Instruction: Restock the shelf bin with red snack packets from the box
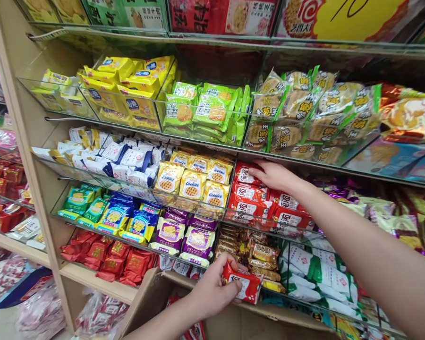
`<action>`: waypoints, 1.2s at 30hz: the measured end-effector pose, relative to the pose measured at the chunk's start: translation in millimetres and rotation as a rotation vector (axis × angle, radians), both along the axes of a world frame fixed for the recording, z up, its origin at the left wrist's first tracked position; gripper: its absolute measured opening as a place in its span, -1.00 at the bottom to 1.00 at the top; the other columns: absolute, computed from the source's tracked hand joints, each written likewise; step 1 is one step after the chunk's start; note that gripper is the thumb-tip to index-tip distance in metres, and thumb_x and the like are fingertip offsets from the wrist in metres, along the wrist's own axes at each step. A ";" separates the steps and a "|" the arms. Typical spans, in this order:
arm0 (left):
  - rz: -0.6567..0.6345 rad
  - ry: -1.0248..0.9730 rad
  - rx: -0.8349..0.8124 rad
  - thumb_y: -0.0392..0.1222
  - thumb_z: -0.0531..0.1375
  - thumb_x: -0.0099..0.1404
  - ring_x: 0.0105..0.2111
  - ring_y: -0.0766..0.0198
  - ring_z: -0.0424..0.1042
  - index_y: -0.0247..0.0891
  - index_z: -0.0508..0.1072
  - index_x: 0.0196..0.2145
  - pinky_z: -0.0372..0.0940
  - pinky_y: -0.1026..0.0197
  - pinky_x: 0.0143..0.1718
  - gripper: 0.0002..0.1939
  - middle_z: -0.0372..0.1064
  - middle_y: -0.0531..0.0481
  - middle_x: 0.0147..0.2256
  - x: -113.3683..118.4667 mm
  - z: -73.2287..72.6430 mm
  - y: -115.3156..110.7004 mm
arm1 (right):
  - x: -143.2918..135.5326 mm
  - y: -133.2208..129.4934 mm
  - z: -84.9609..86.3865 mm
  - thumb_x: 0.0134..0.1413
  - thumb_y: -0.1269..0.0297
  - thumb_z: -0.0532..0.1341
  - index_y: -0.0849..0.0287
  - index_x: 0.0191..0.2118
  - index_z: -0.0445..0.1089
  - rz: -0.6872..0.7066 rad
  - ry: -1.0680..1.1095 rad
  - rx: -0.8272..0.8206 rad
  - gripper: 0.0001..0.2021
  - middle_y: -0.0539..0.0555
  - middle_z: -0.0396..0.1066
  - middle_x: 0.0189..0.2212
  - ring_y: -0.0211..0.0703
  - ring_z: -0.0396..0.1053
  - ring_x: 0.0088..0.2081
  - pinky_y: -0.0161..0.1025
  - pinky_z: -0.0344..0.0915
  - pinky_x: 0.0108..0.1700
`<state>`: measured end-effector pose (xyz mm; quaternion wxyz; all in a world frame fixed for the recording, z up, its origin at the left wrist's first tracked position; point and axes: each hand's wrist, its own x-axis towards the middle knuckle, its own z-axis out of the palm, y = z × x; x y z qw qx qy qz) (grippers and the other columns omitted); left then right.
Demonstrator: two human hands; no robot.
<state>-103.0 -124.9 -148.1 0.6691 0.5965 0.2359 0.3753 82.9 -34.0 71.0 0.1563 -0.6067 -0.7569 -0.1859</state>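
My left hand point(217, 288) is closed around a red snack packet point(248, 285) with white lettering, above an open cardboard box point(148, 295). Up in a clear shelf compartment, my right hand point(271, 174) grips the right end of another red packet point(243, 174) at the back of the pile; some of its fingers are hidden. Several matching red packets point(250, 208) lie stacked in front of it. Down inside the box, partly behind my left forearm, more red wrappers point(196, 330) show.
Yellow cookie packets point(192, 184) fill the compartment to the left, and brown-wrapped snacks point(264, 250) lie below. A glass shelf edge point(326, 167) runs just above my right hand. Green-edged cracker packs point(301, 106) sit higher. A wooden upright point(28, 141) stands at left.
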 end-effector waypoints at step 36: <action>0.097 -0.211 -0.151 0.07 0.10 0.21 -0.48 0.29 0.46 -0.26 0.26 -0.21 0.27 0.27 -0.47 -0.65 0.43 -0.05 -0.35 8.6 4.5 2.9 | 1.3 -147.2 -115.7 -0.07 0.25 0.25 -0.05 -0.16 0.27 0.233 0.940 0.648 -0.71 0.09 0.33 -0.18 -0.04 0.36 -0.17 -0.02 0.35 -0.12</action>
